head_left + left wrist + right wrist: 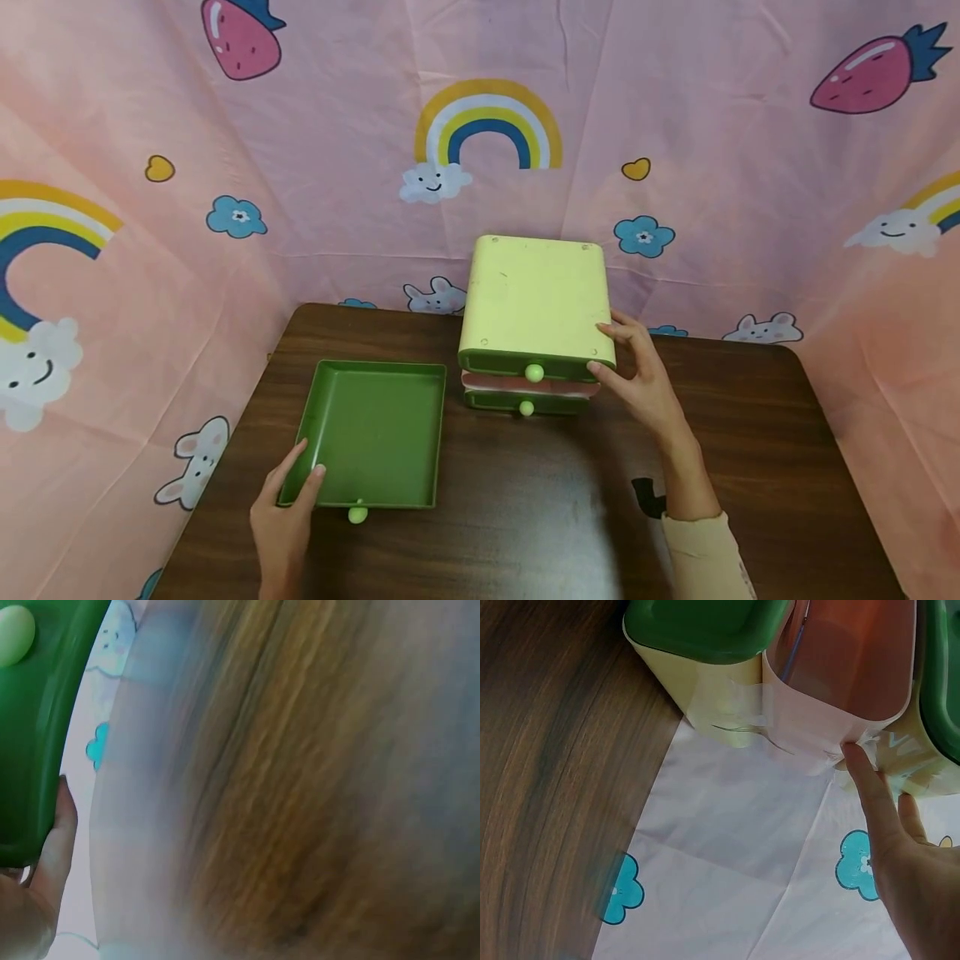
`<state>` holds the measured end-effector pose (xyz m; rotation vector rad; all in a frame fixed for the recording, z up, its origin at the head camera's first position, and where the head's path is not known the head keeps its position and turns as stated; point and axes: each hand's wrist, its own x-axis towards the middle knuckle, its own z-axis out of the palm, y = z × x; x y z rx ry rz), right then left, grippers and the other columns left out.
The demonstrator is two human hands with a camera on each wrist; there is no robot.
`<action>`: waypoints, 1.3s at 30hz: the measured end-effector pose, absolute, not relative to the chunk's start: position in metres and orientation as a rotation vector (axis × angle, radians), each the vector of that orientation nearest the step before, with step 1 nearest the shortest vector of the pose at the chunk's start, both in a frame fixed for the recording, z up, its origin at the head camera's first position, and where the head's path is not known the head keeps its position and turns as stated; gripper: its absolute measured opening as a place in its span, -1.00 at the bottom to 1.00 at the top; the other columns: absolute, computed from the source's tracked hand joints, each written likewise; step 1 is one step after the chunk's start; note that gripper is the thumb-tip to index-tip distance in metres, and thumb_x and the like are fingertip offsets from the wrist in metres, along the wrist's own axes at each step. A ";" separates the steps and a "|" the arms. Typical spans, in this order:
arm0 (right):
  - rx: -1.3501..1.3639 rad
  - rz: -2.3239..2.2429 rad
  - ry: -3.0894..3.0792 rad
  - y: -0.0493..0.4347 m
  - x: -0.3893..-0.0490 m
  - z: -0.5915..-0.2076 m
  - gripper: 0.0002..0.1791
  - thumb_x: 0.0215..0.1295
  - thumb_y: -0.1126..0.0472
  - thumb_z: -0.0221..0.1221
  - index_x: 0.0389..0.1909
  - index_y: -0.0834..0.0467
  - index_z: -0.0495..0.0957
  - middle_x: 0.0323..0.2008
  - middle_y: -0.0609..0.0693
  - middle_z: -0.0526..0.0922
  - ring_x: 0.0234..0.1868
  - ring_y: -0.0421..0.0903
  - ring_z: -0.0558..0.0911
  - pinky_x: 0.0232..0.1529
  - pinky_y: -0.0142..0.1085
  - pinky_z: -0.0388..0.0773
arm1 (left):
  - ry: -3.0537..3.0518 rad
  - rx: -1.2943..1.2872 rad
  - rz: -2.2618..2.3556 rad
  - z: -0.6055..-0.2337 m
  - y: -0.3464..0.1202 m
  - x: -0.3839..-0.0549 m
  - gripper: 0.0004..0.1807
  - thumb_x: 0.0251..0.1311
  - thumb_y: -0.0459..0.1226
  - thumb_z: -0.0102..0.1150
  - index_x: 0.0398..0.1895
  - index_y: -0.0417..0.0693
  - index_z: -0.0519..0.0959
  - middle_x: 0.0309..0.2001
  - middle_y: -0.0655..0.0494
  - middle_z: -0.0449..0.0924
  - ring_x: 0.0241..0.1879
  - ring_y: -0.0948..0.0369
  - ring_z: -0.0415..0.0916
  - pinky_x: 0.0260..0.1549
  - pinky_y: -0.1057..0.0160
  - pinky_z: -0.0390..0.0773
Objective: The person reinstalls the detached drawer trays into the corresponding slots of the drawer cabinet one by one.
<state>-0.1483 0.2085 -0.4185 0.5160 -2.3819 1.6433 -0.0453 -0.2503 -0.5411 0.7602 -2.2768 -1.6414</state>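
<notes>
A shallow green drawer [375, 425] with a round light-green knob [357, 515] lies on the left of the table. My left hand [281, 508] pinches its front left corner, thumb over the wall. In the left wrist view, the hand [49, 877] is at the drawer's [34, 750] corner. A stacked drawer unit [536, 296] stands at the back: yellow top tier, pink middle tier, another tier below. The pink tier [847, 660] is an open hollow with no drawer in it. My right hand [637, 379] touches the unit's right side, fingers spread, with thumb at the front corner.
Green drawer fronts with round knobs fill the top tier [534, 372] and the bottom tier [527, 407]. A small black piece [649, 498] is on the dark wooden table [525, 517] near the right forearm. A pink printed curtain [345, 167] hangs behind and at both sides.
</notes>
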 end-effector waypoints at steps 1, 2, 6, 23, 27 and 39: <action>0.517 1.641 -2.382 0.208 -0.148 -0.419 -0.43 0.22 0.54 0.25 0.27 0.39 0.39 0.43 0.35 0.15 0.45 0.26 0.14 0.31 0.29 0.13 | -2.271 0.762 -1.636 -0.540 -0.249 -0.044 -0.46 0.22 -0.07 0.37 0.30 0.30 0.55 0.35 -0.03 0.40 0.42 0.01 0.20 0.37 -0.19 0.08; 0.521 1.638 -2.382 0.208 -0.148 -0.418 -0.43 0.22 0.54 0.25 0.27 0.39 0.38 0.43 0.35 0.15 0.45 0.26 0.15 0.35 0.19 0.15 | -2.268 0.761 -1.625 -0.539 -0.247 -0.043 -0.46 0.22 -0.07 0.37 0.30 0.29 0.55 0.34 -0.03 0.41 0.41 0.01 0.21 0.37 -0.18 0.08; 0.522 1.637 -2.393 0.209 -0.148 -0.417 -0.43 0.23 0.53 0.24 0.27 0.39 0.37 0.44 0.34 0.14 0.45 0.25 0.14 0.35 0.19 0.14 | -2.269 0.759 -1.598 -0.536 -0.243 -0.038 -0.46 0.21 -0.06 0.38 0.29 0.29 0.56 0.31 -0.03 0.43 0.39 -0.01 0.24 0.36 -0.18 0.11; 0.524 1.637 -2.432 0.211 -0.149 -0.417 -0.44 0.28 0.49 0.22 0.30 0.37 0.33 0.47 0.33 0.08 0.47 0.31 0.08 0.29 0.36 0.08 | -2.255 0.758 -1.606 -0.525 -0.230 -0.025 -0.48 0.24 -0.12 0.36 0.29 0.27 0.56 0.28 0.07 0.46 0.27 0.32 0.30 0.37 -0.03 0.16; 0.535 1.633 -2.431 0.210 -0.150 -0.417 -0.44 0.28 0.51 0.21 0.30 0.39 0.31 0.47 0.34 0.07 0.47 0.30 0.09 0.29 0.32 0.10 | -2.320 0.721 -1.541 -0.526 -0.225 -0.020 -0.51 0.30 -0.11 0.30 0.30 0.29 0.55 0.25 0.06 0.48 0.28 0.18 0.34 0.28 -0.08 0.27; 0.541 1.662 -2.418 0.210 -0.149 -0.418 -0.44 0.29 0.52 0.20 0.30 0.40 0.30 0.48 0.34 0.06 0.45 0.28 0.15 0.26 0.31 0.14 | -2.310 0.729 -1.597 -0.519 -0.211 -0.003 -0.55 0.37 -0.14 0.22 0.32 0.19 0.53 0.25 0.05 0.42 0.31 -0.04 0.28 0.19 -0.29 0.27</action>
